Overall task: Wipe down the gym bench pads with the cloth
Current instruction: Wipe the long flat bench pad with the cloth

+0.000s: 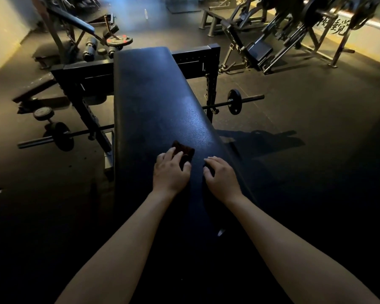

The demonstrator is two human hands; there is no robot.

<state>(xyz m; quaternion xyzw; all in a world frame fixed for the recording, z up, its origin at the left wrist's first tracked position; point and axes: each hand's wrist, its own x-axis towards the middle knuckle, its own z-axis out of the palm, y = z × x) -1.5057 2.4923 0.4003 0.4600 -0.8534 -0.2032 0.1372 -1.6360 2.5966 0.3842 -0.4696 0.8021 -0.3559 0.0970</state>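
Note:
A long black bench pad [154, 91] runs away from me down the middle of the view. A small dark reddish cloth [184, 151] lies on its near part. My left hand [170, 172] lies on the cloth's near edge with its fingers spread over it, pressing it to the pad. My right hand [221, 177] rests on the pad just right of the cloth, fingers loosely bent and tips touching the surface, holding nothing.
A black rack frame [195, 57] crosses behind the bench. A barbell with plates [234, 102] sticks out on the right and another barbell [62, 137] on the left. An incline bench [75, 20] stands at the back left and plate-loaded machines [294, 29] at the back right. Dark rubber floor [316, 119] surrounds the bench.

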